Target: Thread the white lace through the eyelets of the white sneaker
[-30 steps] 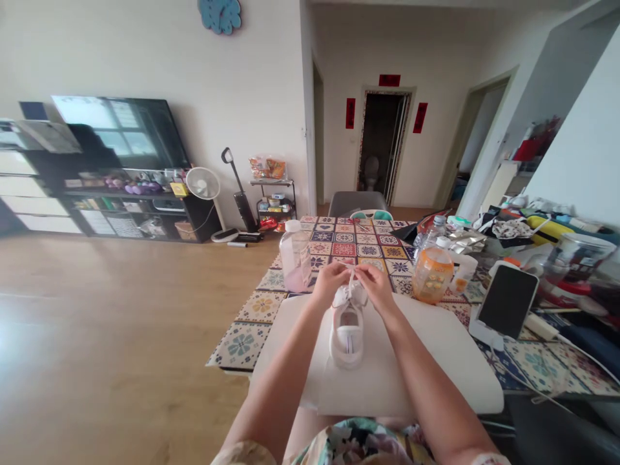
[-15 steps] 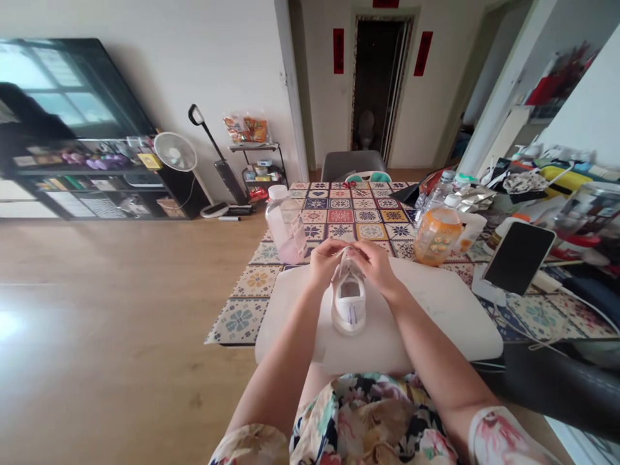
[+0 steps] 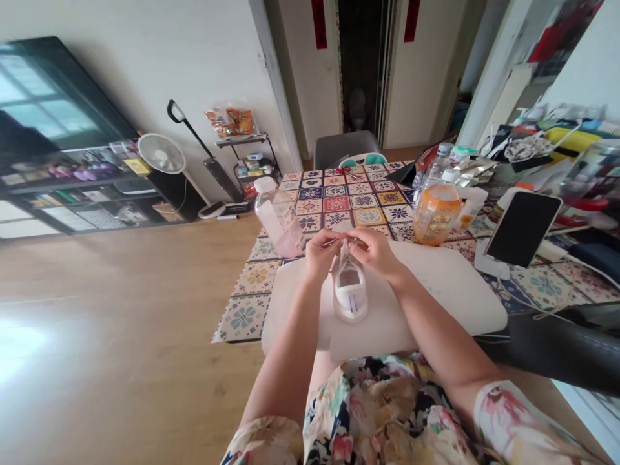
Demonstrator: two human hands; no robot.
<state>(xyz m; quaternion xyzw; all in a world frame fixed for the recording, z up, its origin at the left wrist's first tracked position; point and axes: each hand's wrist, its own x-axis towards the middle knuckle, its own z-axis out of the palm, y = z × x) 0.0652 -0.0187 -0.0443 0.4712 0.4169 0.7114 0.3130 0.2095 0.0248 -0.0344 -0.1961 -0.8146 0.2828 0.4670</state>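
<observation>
A white shoe (image 3: pixel 352 303) rests on a white mat (image 3: pixel 436 290) at the table's near edge, its heel toward me and its toe pointing away. Over the front of the shoe my left hand (image 3: pixel 322 254) and my right hand (image 3: pixel 372 248) meet, fingers bent and pinched together. Both appear to grip the shoelace (image 3: pixel 344 248), which rises from the shoe's opening between them. The fingers cover the toe and most of the lacing, so the exact hold of each fingertip is hard to see.
Left of the mat stands a clear bottle (image 3: pixel 278 219) with a white cap. To the right are an orange-wrapped jar (image 3: pixel 436 216), a phone (image 3: pixel 524 229) on a stand with cables, and a heap of clutter. Red scissors (image 3: pixel 345 170) lie far back on the patterned tablecloth (image 3: pixel 242 316).
The view has tilted down and shifted slightly. My hands have risen a little off the shoe, and the lace between them looks pulled more upright.
</observation>
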